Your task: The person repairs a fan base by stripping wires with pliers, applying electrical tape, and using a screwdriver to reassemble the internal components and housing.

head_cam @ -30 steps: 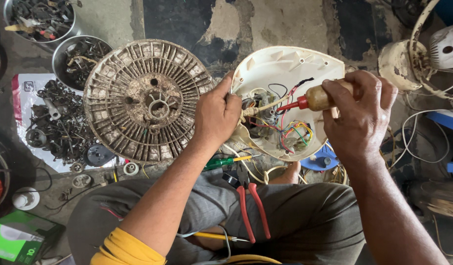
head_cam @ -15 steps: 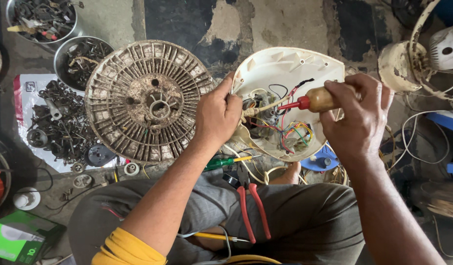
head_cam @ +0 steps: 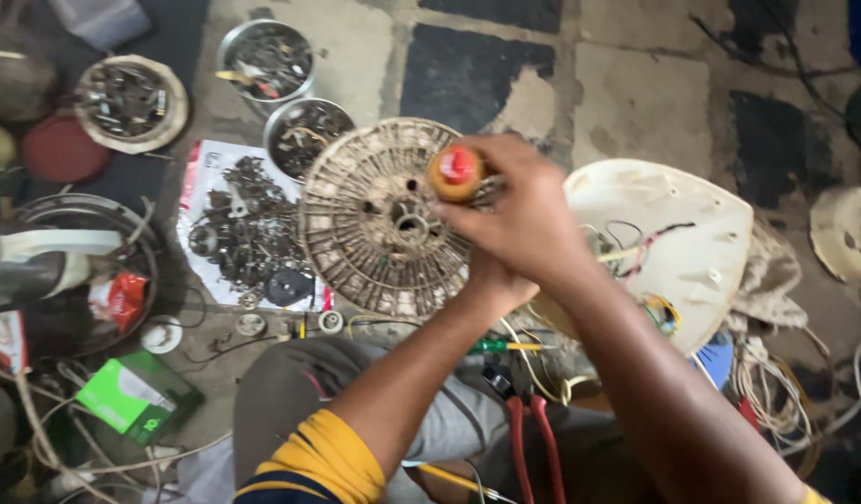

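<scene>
My right hand (head_cam: 528, 219) is closed around a screwdriver with an amber handle and red cap (head_cam: 457, 173), held upright over the right edge of a round, dusty ribbed fan part (head_cam: 374, 219). Its tip is hidden by my fingers. My left hand (head_cam: 491, 280) lies beneath the right one, between the round part and a white plastic housing (head_cam: 701, 243) with coloured wires (head_cam: 636, 247) inside. The left fingers are covered, so their grip is unclear.
Two metal bowls of scrap parts (head_cam: 263, 61) (head_cam: 305, 131) stand behind the round part. A sheet with small metal pieces (head_cam: 239, 233) lies left. A green box (head_cam: 137, 397), red-handled pliers (head_cam: 533, 439), a green screwdriver (head_cam: 491, 345) and loose cables (head_cam: 776, 383) surround my lap.
My right hand has carried the screwdriver left, off the wiring in the white housing and over the round ribbed part. The left hand is now covered by the right. The view has shifted.
</scene>
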